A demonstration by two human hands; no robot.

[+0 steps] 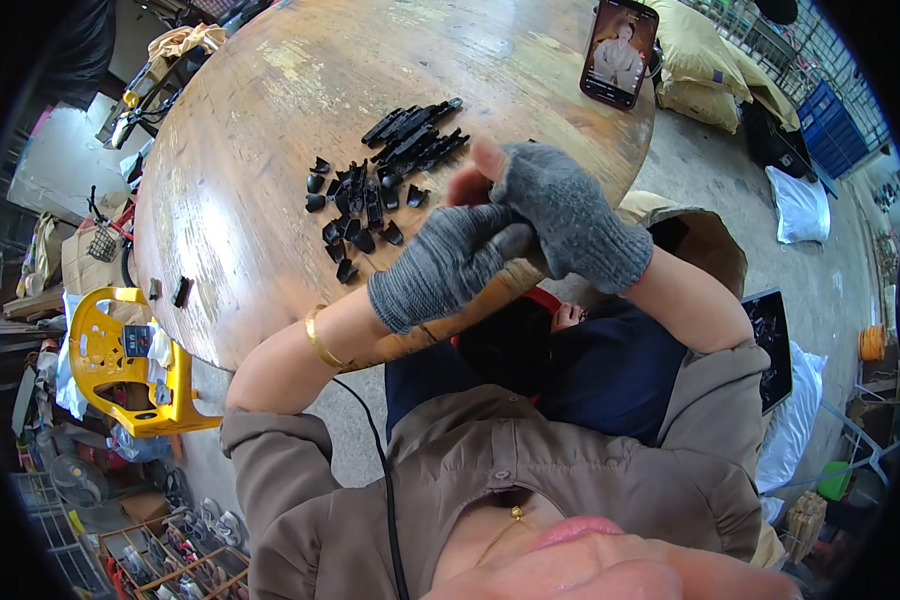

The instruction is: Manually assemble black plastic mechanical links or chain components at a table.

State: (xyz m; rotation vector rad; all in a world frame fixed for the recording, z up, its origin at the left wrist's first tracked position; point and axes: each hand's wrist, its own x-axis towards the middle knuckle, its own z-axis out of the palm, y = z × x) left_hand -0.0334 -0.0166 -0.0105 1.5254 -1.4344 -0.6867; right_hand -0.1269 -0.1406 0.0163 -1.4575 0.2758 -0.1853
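One gloved left hand [438,262], curled, against the gloved right hand [567,208], any grip hidden, cannot tell

Grey floor [822,285]; worn round wooden table [235,190], glossy with light; yellow plastic chair [110,372] at left.

Grey gloves [432,265], brown sleeves [285,460].

Two hands [438,262] [562,205], one phone [618,58]
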